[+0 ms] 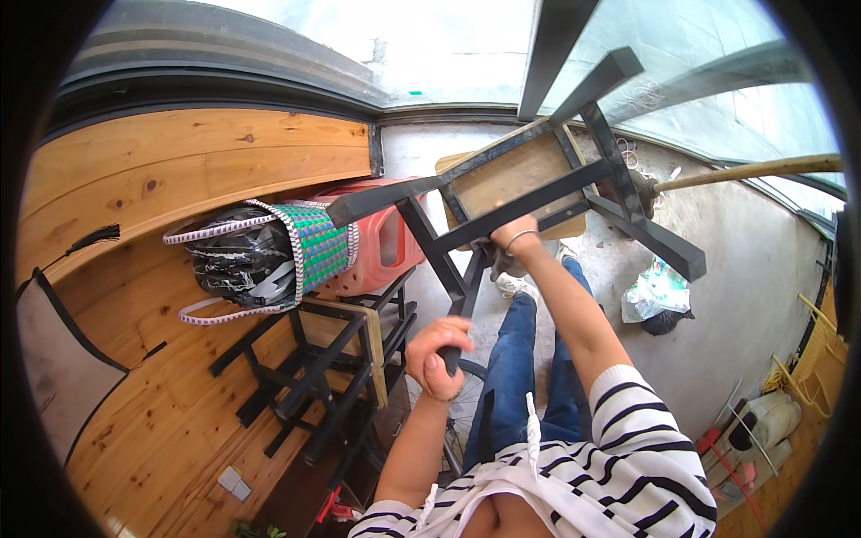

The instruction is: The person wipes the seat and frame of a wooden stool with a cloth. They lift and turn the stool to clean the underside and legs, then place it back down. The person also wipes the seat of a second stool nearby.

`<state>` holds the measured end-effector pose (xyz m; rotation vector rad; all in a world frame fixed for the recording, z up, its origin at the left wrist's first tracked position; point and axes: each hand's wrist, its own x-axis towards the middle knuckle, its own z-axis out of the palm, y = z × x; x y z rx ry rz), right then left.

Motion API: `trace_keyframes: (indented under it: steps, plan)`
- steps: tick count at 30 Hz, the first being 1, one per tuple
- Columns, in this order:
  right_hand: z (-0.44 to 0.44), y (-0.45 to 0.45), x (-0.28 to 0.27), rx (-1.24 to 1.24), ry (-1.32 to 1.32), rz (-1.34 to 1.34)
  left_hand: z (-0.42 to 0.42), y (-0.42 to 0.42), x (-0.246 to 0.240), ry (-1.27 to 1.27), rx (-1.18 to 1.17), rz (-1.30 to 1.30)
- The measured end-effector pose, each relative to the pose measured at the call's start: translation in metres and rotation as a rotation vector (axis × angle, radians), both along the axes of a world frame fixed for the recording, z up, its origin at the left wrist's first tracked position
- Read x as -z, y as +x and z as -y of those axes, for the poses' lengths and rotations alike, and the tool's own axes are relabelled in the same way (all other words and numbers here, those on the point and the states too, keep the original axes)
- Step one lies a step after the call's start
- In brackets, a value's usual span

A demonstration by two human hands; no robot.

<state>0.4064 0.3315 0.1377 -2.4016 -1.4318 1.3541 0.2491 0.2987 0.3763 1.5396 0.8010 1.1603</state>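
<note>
An upturned stool [521, 225] with black legs and a wooden seat is held tilted in front of me. My left hand [438, 356] grips the end of its nearest leg [471, 289]. Farther along, at the seat end of that leg, my right hand [514, 234] is closed on a bunched grey cloth [508, 263]. The cloth lies against the black frame, and part of it is hidden under the hand. The other legs point up and outward, and the underside of the seat faces me.
Several similar stools [336, 363] stand stacked at left. A green woven basket [326, 245] with black plastic inside rests above them, beside a pink plastic stool [387, 249]. A plastic bag [658, 292] and a wooden pole [746, 173] are at right. Glass panels [679, 81] border the far side.
</note>
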Motion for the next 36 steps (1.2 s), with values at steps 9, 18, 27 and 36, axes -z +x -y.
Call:
trace_keyframes:
  steps: [9, 18, 27, 36]
  plan:
    - [-0.052, -0.040, -0.013, -0.212, 0.705, -0.069, -0.004, 0.003, -0.001, -0.009, -0.010, 0.063]
    - [-0.032, -0.038, -0.008, -0.500, 0.345, -0.201, -0.008, -0.005, -0.004, -0.017, -0.001, 0.051]
    - [-0.058, -0.001, -0.042, -0.592, 0.069, -0.008, -0.007, -0.005, -0.004, -0.002, -0.036, 0.035]
    - [-0.010, -0.032, 0.040, -0.697, 0.273, -0.234, -0.008, 0.004, 0.000, -0.022, 0.035, 0.106]
